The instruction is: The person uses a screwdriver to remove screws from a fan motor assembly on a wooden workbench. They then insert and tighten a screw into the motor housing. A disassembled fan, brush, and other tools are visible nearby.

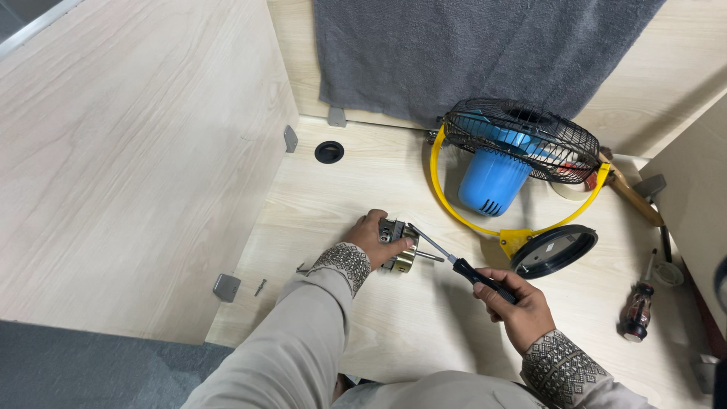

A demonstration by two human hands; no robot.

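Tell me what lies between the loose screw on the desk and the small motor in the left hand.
In the head view, only the left hand's patterned sleeve cuff crosses between screw and motor.

Left hand [372,236] steadies what looks like a motor [399,246]; right hand [515,303] grips screwdriver [462,266]

Even, bright indoor light from above, soft short shadows under the fan [515,163] and beside the right hand [519,303] on the pale table [424,318], no harsh glare, sharp focus throughout, slight wide-angle bending at frame edges, dim lower left corner.
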